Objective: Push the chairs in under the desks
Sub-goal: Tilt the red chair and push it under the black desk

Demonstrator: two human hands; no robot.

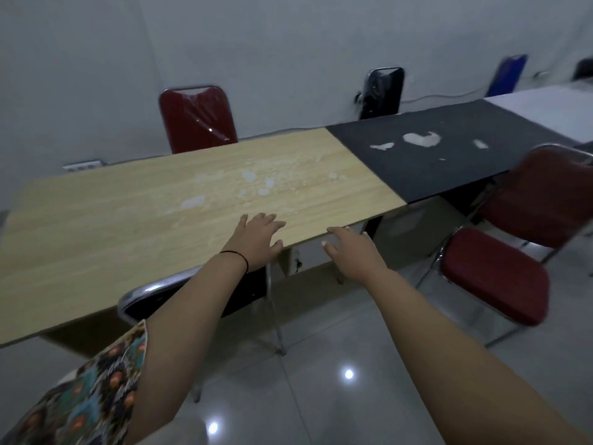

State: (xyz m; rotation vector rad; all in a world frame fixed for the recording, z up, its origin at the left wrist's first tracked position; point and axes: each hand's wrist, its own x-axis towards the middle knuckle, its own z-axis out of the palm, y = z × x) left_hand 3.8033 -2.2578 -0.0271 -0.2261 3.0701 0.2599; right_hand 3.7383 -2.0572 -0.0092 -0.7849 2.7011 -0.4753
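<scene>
A black chair [150, 300] with a chrome frame stands tucked against the near edge of the light wood desk [128, 220], its back just under my left forearm. My left hand [256, 239] hovers open over the desk's near edge, fingers spread. Open too, my right hand [353, 255] is held in the air just off the desk edge, holding nothing. A red chair [500, 274] stands pulled out on the right, in front of the black desk [433, 162], its seat clear of the desktop.
Across the desks, a red chair [197, 118], a black chair [382, 91] and a blue chair [507, 75] stand by the grey wall. A white desk [552, 110] continues the row at far right. Glossy tiled floor [337, 380] lies open between the two near chairs.
</scene>
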